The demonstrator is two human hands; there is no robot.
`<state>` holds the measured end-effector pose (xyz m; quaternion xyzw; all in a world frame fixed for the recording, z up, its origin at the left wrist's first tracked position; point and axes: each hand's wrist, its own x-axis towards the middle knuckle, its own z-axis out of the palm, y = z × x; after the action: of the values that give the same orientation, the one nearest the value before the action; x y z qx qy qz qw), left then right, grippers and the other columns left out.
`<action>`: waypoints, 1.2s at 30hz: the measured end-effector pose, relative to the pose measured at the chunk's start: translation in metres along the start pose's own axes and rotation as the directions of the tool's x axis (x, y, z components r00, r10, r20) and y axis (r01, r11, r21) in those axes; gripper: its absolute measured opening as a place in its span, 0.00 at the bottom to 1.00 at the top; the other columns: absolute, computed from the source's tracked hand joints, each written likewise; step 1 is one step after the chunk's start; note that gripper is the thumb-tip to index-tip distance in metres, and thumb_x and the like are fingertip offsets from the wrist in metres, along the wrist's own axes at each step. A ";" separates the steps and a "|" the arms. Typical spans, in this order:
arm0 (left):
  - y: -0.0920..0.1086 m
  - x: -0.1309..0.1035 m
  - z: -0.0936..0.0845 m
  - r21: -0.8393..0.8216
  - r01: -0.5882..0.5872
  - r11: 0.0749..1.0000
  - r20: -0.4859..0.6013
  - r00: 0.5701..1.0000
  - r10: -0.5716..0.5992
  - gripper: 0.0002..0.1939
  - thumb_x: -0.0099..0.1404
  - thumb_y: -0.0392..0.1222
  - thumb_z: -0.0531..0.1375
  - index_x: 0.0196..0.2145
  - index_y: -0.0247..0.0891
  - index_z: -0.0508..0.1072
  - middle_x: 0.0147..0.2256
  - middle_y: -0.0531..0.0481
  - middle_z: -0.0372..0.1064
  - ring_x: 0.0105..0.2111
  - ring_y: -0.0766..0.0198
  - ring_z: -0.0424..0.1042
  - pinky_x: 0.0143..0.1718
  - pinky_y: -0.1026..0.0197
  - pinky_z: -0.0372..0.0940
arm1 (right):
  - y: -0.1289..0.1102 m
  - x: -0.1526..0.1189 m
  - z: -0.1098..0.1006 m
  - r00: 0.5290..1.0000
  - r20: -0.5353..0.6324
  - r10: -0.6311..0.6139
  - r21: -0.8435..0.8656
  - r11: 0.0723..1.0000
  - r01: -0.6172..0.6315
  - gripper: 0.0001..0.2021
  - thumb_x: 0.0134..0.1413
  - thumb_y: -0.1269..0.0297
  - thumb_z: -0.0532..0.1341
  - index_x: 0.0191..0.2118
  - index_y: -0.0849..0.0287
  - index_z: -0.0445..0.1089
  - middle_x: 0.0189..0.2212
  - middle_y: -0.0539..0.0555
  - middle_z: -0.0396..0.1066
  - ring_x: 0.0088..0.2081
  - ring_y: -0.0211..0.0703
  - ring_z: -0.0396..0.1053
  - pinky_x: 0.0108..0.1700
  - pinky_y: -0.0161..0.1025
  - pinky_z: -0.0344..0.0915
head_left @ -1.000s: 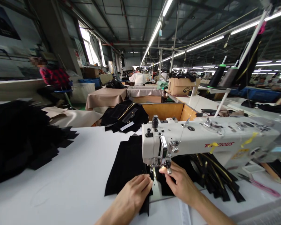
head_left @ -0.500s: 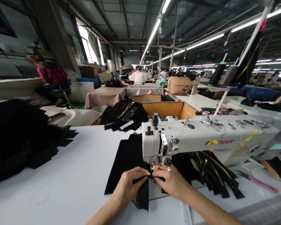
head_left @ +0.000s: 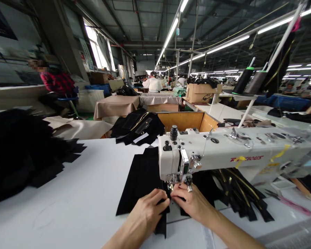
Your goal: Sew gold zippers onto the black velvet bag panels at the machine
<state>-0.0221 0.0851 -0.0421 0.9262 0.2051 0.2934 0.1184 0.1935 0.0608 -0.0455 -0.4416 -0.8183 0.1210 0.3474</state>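
A white sewing machine (head_left: 212,148) stands on the white table, its needle and presser foot low at the left end. Black fabric (head_left: 140,180) lies under and left of the machine head. My left hand (head_left: 151,209) is closed on the fabric's edge just in front of the presser foot, fingers curled. Right beside the foot, my right hand (head_left: 190,200) has its fingers pressed together at the same seam. Its fingertips are partly hidden by the machine, and what they hold is too small to make out.
Black cut pieces (head_left: 20,152) are piled at the left. Behind the machine lie black pieces with a gold zipper (head_left: 140,126). Zipper strips (head_left: 241,193) and pink-handled scissors (head_left: 290,204) are at right. A seated person (head_left: 58,83) is far left.
My left hand has shifted slightly right, and its fingers have curled over the fabric edge. My right hand has moved slightly right. The machine appears a little further right in view.
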 end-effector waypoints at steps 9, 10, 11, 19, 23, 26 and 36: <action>0.017 0.003 -0.010 0.134 -0.051 0.990 0.106 0.994 0.037 0.16 0.76 0.33 0.43 0.47 0.35 0.69 0.44 0.41 0.69 0.43 0.57 0.71 0.43 0.57 0.72 | -0.009 -0.004 -0.021 0.982 -0.186 0.019 0.130 0.992 0.006 0.10 0.59 0.75 0.56 0.36 0.55 0.73 0.33 0.51 0.74 0.36 0.42 0.71 0.42 0.37 0.66; 0.016 0.003 -0.010 0.124 -0.049 0.991 0.107 0.994 0.036 0.15 0.75 0.31 0.43 0.47 0.35 0.69 0.44 0.42 0.69 0.43 0.57 0.71 0.44 0.57 0.71 | -0.008 -0.004 -0.021 0.981 -0.193 0.022 0.120 0.993 0.002 0.10 0.59 0.75 0.56 0.36 0.55 0.73 0.33 0.51 0.74 0.36 0.42 0.71 0.42 0.38 0.66; 0.016 0.003 -0.009 0.108 -0.041 0.993 0.103 0.994 0.030 0.15 0.73 0.29 0.44 0.46 0.36 0.69 0.44 0.42 0.69 0.44 0.57 0.71 0.44 0.58 0.71 | -0.008 -0.003 -0.021 0.981 -0.194 0.023 0.113 0.994 0.000 0.10 0.59 0.75 0.56 0.36 0.55 0.72 0.33 0.51 0.74 0.36 0.42 0.71 0.42 0.38 0.66; 0.002 0.005 0.000 -0.136 0.157 0.978 -0.123 0.977 -0.174 0.14 0.66 0.28 0.52 0.41 0.39 0.74 0.37 0.48 0.70 0.38 0.60 0.71 0.40 0.62 0.70 | -0.010 0.000 -0.014 0.993 -0.106 -0.042 0.046 0.998 0.048 0.10 0.54 0.77 0.60 0.34 0.54 0.75 0.34 0.50 0.75 0.36 0.42 0.72 0.41 0.38 0.65; -0.004 0.009 -0.006 -0.193 0.176 0.965 -0.159 0.965 -0.208 0.12 0.68 0.32 0.54 0.38 0.39 0.77 0.35 0.48 0.71 0.36 0.61 0.72 0.37 0.64 0.70 | -0.007 0.003 -0.008 0.995 -0.094 -0.041 0.004 0.999 0.042 0.07 0.55 0.75 0.63 0.34 0.55 0.75 0.34 0.51 0.76 0.36 0.43 0.74 0.41 0.38 0.66; -0.004 0.010 -0.007 -0.223 0.200 0.954 -0.114 0.967 -0.229 0.12 0.66 0.31 0.55 0.39 0.40 0.78 0.35 0.48 0.72 0.35 0.62 0.71 0.36 0.64 0.70 | -0.004 0.005 -0.005 0.996 -0.083 -0.043 -0.021 0.999 0.041 0.07 0.57 0.74 0.62 0.33 0.56 0.75 0.34 0.52 0.76 0.36 0.43 0.74 0.41 0.38 0.67; -0.001 0.007 -0.005 -0.068 0.030 0.997 -0.005 1.000 -0.031 0.19 0.63 0.24 0.49 0.43 0.37 0.75 0.36 0.46 0.70 0.37 0.60 0.68 0.37 0.62 0.69 | -0.004 0.005 -0.004 0.995 -0.096 -0.024 0.025 0.999 0.027 0.07 0.58 0.72 0.62 0.32 0.55 0.75 0.32 0.50 0.76 0.34 0.42 0.74 0.40 0.37 0.66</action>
<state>-0.0203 0.0897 -0.0346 0.9175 0.2094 0.3012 0.1537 0.1916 0.0628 -0.0387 -0.4318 -0.8046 0.1061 0.3937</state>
